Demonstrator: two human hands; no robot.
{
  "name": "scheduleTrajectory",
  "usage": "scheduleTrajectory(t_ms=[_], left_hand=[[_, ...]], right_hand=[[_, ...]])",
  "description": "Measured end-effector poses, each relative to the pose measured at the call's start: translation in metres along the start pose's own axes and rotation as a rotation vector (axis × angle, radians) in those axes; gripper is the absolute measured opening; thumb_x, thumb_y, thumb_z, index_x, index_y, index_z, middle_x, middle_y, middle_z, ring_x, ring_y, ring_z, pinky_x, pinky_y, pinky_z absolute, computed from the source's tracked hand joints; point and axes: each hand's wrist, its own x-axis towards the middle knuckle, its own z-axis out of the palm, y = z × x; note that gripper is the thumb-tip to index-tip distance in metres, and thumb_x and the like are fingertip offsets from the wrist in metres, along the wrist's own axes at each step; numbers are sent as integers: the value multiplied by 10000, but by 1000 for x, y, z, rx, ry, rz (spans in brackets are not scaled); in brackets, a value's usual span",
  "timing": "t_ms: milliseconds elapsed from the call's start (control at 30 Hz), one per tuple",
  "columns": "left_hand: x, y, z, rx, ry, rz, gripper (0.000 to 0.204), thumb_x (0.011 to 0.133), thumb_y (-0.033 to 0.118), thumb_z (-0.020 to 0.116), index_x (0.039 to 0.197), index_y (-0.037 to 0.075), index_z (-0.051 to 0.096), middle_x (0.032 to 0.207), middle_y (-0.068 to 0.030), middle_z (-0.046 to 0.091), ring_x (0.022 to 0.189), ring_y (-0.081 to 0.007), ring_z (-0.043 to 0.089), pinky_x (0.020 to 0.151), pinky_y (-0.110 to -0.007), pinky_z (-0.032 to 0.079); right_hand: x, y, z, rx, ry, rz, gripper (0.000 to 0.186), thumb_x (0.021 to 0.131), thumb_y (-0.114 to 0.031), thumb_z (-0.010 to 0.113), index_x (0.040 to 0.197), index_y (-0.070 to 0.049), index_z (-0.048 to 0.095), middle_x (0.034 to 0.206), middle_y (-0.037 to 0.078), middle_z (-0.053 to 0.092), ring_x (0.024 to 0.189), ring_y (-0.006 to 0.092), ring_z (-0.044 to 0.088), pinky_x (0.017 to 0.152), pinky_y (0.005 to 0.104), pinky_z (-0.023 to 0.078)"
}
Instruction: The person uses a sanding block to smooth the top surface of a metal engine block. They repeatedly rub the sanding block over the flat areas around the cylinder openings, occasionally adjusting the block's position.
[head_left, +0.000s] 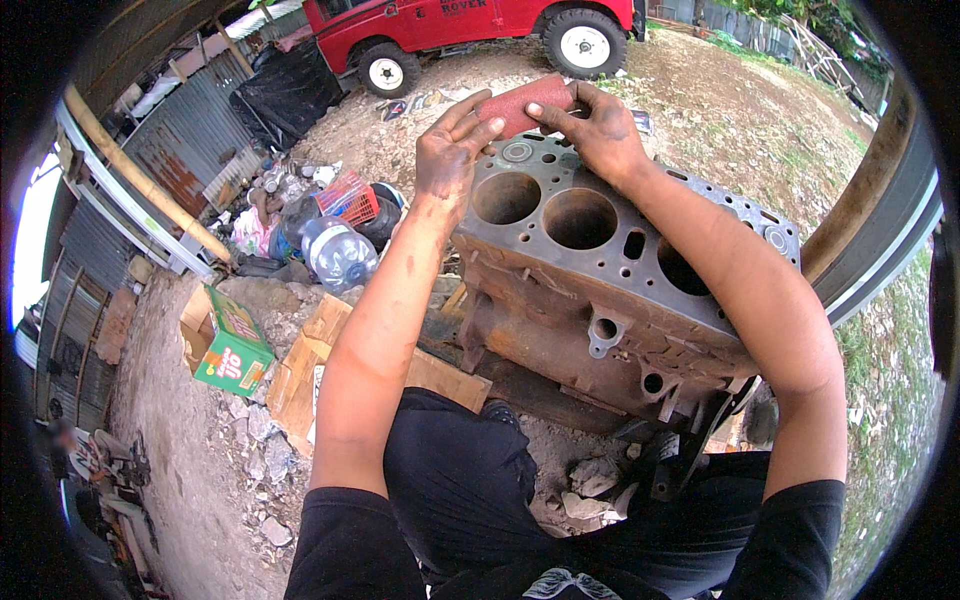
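A reddish piece of sandpaper (515, 104) is stretched between my two hands, above the far left corner of an engine block. My left hand (450, 150) pinches its left end, thumb on the near face. On the other end, my right hand (600, 128) closes thumb and fingers. The engine block (540, 325) has a grey, flat top face (540, 240) with large round bores and many smaller holes; its side is rusty brown. My right forearm crosses over the block and hides part of the top and one bore.
A red vehicle (450, 22) with white wheels stands beyond the block. To the left lie a clear plastic jug (340, 255), a red crate (348, 198), a green cardboard box (235, 345) and flattened cardboard (300, 375). A wooden post (865, 185) rises at right. Rubble (595, 480) lies below the block.
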Motion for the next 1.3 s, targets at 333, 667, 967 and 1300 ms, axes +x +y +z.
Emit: scheduleTrajectory(t_ms=[333,667,967,1300], left_hand=[[-1,-3,2,15,-61,107,616,970,8,707,1550,103,525,1402,-61,685,1027,-85,668,821,-234,515],[-4,-1,3,110,-48,171,663,972,19,712,1588,111,485,1367,-53,703,1007,-66,656,764,-214,514],[-5,-1,4,104,-67,185,697,955,48,752,1591,72,471,1377,-139,700,911,-69,669,654,-209,507],[-5,-4,5,228,-103,279,702,943,72,772,1581,49,480,1397,-199,683,929,-92,696,678,-217,554]], right_hand=[[-3,2,4,-17,46,-12,592,893,-447,827,1239,3,660,937,201,782,851,274,777,784,421,602],[-7,-4,2,-158,-14,-150,585,969,-478,694,1293,9,683,1057,267,756,999,396,749,902,463,568],[-11,-11,2,-67,-165,-42,616,1016,-572,600,1268,-21,714,1021,217,763,957,336,736,902,440,548],[-11,-11,5,-66,-36,-105,558,956,-548,721,1208,-52,757,997,185,788,915,311,764,864,413,574]])
